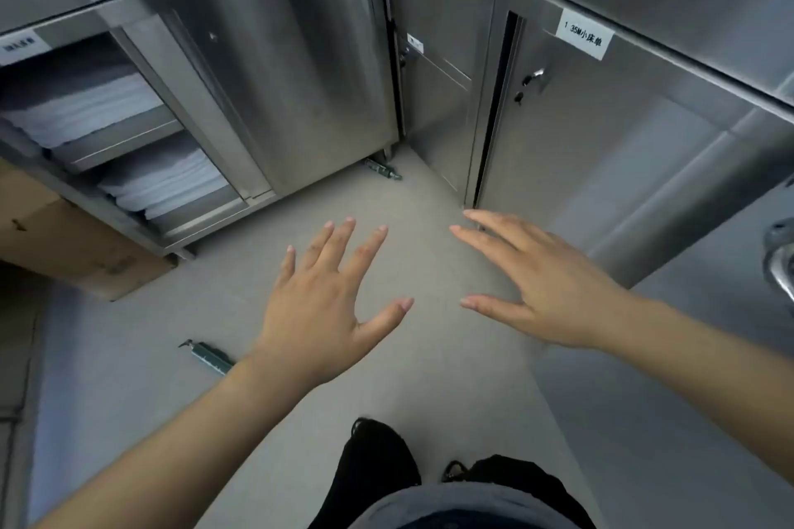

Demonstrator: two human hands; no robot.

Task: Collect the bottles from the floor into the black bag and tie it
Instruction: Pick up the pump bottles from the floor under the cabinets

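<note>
While it hovers, left hand (318, 305): fingers spread wide, empty.
Right hand (545, 292): fingers wide, empty.
Dark green pump bottle (210, 356): lying near left.

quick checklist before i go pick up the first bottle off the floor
1. Left hand free: ok, fingers spread, holding nothing.
2. Right hand free: ok, open, holding nothing.
3. Near bottle within easy reach: ok, it lies on its side on the floor beside the left wrist.
4. Far bottle located: ok, it lies at the foot of the steel cabinet.
5. Black bag ready: cannot tell, no bag in view.
6. No other bottles left: cannot tell, the arms hide part of the floor.
</note>
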